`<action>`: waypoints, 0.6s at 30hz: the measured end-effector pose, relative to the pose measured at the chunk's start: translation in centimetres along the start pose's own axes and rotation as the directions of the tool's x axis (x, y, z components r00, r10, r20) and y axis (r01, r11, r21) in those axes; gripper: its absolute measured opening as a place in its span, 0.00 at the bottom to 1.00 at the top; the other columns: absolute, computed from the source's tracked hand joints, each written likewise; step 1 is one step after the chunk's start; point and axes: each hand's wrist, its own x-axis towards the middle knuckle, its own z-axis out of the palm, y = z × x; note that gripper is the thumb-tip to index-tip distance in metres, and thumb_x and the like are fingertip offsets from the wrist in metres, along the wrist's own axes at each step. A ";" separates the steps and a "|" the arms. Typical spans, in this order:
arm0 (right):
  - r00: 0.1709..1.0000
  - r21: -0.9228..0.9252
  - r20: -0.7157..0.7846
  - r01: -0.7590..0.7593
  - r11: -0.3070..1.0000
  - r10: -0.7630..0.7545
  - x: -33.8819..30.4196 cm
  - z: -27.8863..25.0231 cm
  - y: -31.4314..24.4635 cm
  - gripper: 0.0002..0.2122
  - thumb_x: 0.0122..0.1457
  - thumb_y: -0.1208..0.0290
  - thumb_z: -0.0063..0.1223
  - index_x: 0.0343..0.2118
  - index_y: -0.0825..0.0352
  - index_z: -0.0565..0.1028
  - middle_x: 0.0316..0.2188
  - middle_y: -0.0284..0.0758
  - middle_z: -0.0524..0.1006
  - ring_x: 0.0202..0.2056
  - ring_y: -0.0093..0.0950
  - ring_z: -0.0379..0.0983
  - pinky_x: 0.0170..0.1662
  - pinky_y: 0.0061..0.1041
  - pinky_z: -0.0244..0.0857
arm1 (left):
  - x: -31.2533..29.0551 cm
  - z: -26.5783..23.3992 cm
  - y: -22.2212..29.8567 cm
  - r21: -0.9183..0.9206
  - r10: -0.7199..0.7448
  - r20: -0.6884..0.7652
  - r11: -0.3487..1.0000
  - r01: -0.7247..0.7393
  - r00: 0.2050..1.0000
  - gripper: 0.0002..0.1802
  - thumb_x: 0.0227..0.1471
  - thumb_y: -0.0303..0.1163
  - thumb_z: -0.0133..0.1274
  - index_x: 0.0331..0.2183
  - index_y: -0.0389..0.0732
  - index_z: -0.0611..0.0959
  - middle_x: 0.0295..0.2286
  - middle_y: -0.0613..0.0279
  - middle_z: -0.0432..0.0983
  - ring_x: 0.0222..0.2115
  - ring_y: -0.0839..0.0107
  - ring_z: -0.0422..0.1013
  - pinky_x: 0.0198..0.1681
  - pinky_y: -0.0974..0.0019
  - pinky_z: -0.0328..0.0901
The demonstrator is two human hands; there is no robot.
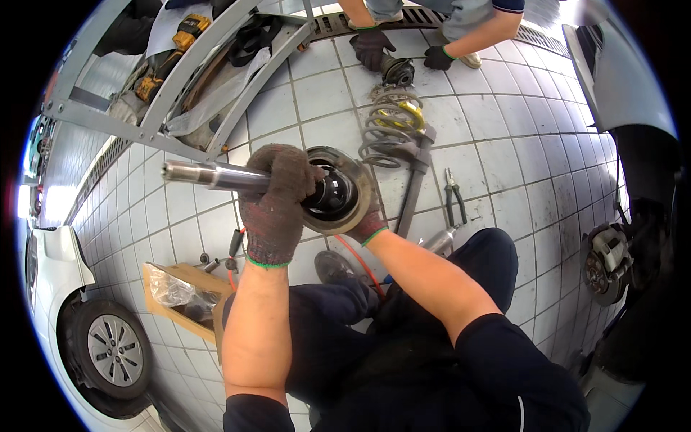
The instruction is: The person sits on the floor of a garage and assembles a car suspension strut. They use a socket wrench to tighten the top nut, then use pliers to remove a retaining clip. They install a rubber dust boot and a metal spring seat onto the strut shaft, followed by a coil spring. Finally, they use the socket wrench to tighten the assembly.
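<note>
A metal shock absorber (248, 181) is held above the floor (497, 173).
Its pole (223, 176) is clasped by the left hand (277, 205), its dish (365, 191) by the right hand (368, 219), near and left of the spring (384, 129). It should be heavy, hard, maybe slippery; pole and dish are best gripped together.

Left hand (276, 201): gloved, wrapped around the strut (223, 176) by its silver shaft
Right hand (368, 222): gloved, against the strut's round flange (366, 189), grip partly hidden
Coil spring (385, 133): on the tiled floor (317, 93), near a co-worker's gloved hand (371, 47)
Pliers (451, 189): on the floor, handles spread
Metal cart (194, 61): carries yellow-and-black power tools (191, 32)
</note>
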 end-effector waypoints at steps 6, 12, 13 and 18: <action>0.976 -0.597 -0.158 0.027 0.802 -0.150 1.8 -4.6 5.0 0.32 0.70 0.36 0.49 0.65 0.56 0.79 0.64 0.39 0.80 0.66 0.41 0.71 0.76 0.51 0.60 | 0.2 1.6 -1.4 0.127 -0.070 0.016 0.990 0.067 0.997 0.09 0.74 0.31 0.59 0.41 0.36 0.81 0.30 0.63 0.74 0.29 0.69 0.71 0.45 0.55 0.76; 0.939 -0.989 -0.147 -0.136 0.058 -0.312 -0.9 -4.5 5.2 0.37 0.59 0.34 0.62 0.65 0.53 0.79 0.67 0.37 0.76 0.72 0.42 0.62 0.78 0.55 0.50 | -0.2 2.3 -1.5 0.194 -0.095 0.033 0.977 0.087 0.995 0.09 0.75 0.30 0.57 0.42 0.34 0.81 0.30 0.61 0.75 0.29 0.70 0.72 0.42 0.60 0.76; 0.925 -0.986 -0.083 -0.129 -0.102 -0.370 -1.7 -4.7 5.3 0.38 0.57 0.33 0.64 0.65 0.53 0.79 0.68 0.36 0.75 0.73 0.43 0.61 0.79 0.55 0.48 | -0.3 2.2 -1.8 0.203 -0.121 0.047 0.973 0.109 0.992 0.09 0.75 0.30 0.57 0.42 0.33 0.81 0.30 0.61 0.76 0.28 0.70 0.72 0.42 0.60 0.75; 0.924 -0.956 -0.056 -0.159 -0.246 -0.379 -4.8 -5.7 4.7 0.32 0.60 0.40 0.62 0.63 0.54 0.81 0.65 0.40 0.78 0.69 0.47 0.66 0.76 0.56 0.53 | -1.1 2.1 -3.1 0.286 -0.200 0.163 0.947 0.147 0.966 0.10 0.75 0.28 0.54 0.43 0.30 0.83 0.31 0.56 0.80 0.28 0.71 0.73 0.39 0.63 0.73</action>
